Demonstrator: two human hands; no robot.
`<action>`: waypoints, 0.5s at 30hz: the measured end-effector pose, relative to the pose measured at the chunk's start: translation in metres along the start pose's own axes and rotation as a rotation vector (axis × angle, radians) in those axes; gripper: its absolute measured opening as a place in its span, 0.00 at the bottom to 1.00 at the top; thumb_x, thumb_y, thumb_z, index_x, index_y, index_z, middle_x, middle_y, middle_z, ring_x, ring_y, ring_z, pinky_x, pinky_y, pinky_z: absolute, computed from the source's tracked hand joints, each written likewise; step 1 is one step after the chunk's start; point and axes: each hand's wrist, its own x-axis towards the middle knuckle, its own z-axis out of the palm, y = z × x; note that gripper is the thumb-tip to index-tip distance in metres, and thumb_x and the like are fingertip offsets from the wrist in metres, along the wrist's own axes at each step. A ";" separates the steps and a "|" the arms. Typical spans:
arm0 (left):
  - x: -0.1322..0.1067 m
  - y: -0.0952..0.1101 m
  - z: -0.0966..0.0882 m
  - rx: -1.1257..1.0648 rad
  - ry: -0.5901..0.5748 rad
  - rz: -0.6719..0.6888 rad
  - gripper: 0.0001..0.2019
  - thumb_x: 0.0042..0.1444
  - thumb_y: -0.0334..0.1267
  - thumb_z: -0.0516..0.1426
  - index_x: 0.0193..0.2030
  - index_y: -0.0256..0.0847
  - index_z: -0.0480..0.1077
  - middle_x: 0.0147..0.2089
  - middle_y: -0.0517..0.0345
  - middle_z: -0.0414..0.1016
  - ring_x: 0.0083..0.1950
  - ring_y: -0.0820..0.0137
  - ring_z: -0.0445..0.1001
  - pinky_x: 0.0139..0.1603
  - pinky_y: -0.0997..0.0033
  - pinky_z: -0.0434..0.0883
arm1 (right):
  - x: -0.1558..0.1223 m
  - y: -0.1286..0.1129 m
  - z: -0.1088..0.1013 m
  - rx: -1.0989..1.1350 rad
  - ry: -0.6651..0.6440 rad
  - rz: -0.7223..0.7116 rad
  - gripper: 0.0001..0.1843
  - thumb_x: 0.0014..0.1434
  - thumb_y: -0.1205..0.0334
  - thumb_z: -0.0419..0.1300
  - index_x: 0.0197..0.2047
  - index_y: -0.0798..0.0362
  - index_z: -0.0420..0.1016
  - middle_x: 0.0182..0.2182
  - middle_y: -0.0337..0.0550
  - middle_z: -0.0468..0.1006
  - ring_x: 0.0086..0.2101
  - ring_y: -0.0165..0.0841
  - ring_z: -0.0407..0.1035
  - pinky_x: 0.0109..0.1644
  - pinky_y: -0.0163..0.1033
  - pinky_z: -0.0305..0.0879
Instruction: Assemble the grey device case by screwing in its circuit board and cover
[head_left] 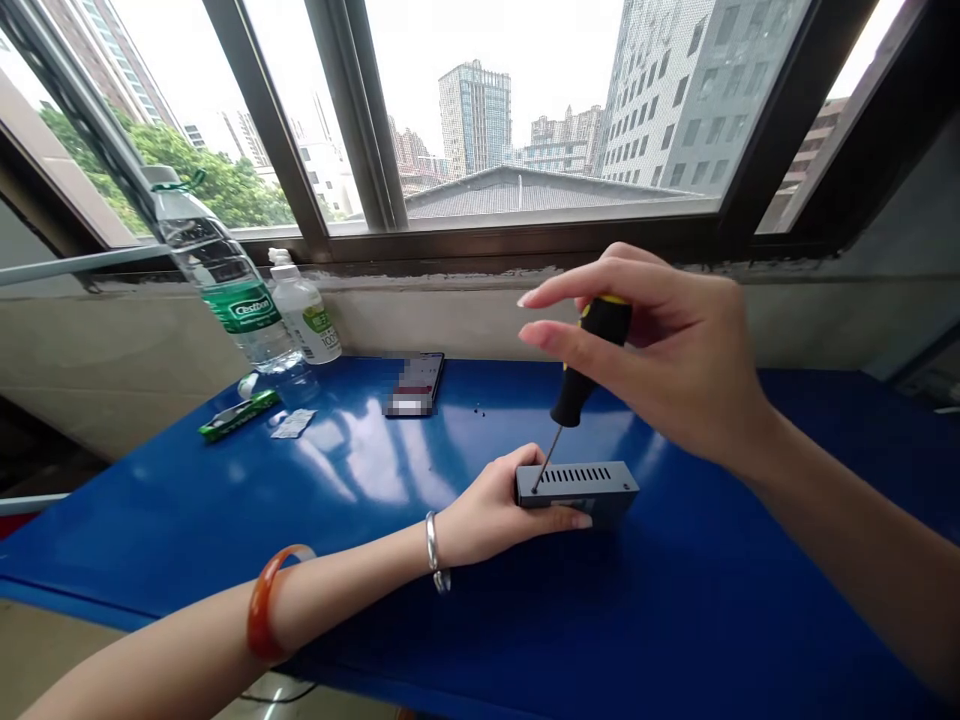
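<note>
My left hand (495, 505) grips a grey metal box (615, 480) by its left end, thumb along the near side. The box stands on the blue table, its slotted narrow face up, with a screw at each end of that face. In my right hand (667, 345) is a screwdriver (581, 360) with a black and yellow handle. Thumb and forefinger are spread apart, while the handle lies against the other fingers, which are partly hidden. The thin shaft slants down to the left, and its tip meets the screw (535, 490) at the box's left end.
A phone (415, 385) lies on the blue table (225, 520), near several tiny dark bits (480, 411). Toward the left stand a large water bottle (225, 280) and a smaller white bottle (307, 310). A green packet (238, 416) and a white sachet (293, 424) lie before them. Windows rise behind.
</note>
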 end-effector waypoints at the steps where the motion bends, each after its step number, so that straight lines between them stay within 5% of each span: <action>1: 0.000 0.000 0.000 0.002 -0.004 -0.001 0.18 0.48 0.42 0.66 0.34 0.39 0.59 0.29 0.66 0.64 0.29 0.77 0.61 0.30 0.76 0.59 | -0.001 0.001 0.000 0.001 -0.025 -0.005 0.12 0.56 0.56 0.64 0.43 0.49 0.77 0.33 0.40 0.72 0.34 0.30 0.69 0.33 0.34 0.71; 5: 0.000 -0.001 -0.001 0.055 -0.014 0.009 0.18 0.47 0.42 0.66 0.36 0.39 0.61 0.32 0.63 0.69 0.32 0.74 0.66 0.33 0.74 0.62 | 0.001 0.001 -0.007 0.254 -0.310 0.099 0.21 0.64 0.66 0.51 0.59 0.43 0.65 0.54 0.39 0.69 0.53 0.35 0.67 0.49 0.41 0.72; 8: 0.001 -0.002 -0.002 0.088 -0.015 0.015 0.19 0.45 0.41 0.67 0.37 0.39 0.63 0.34 0.62 0.70 0.34 0.72 0.68 0.36 0.74 0.63 | 0.004 0.001 -0.012 0.388 -0.403 0.138 0.21 0.62 0.68 0.52 0.58 0.44 0.66 0.58 0.36 0.67 0.53 0.35 0.68 0.53 0.44 0.71; 12: 0.002 -0.002 -0.004 0.085 -0.016 0.010 0.19 0.46 0.41 0.66 0.39 0.39 0.63 0.35 0.62 0.71 0.35 0.72 0.68 0.37 0.73 0.64 | 0.001 0.000 -0.005 0.215 -0.154 0.093 0.15 0.53 0.60 0.66 0.44 0.51 0.75 0.37 0.40 0.77 0.33 0.29 0.73 0.35 0.35 0.75; 15: 0.001 -0.003 -0.004 0.095 -0.016 -0.001 0.19 0.46 0.41 0.66 0.39 0.39 0.63 0.35 0.61 0.71 0.35 0.71 0.68 0.36 0.73 0.64 | -0.004 -0.002 0.001 -0.009 -0.011 0.008 0.12 0.53 0.53 0.65 0.37 0.53 0.76 0.30 0.39 0.74 0.26 0.25 0.68 0.28 0.32 0.70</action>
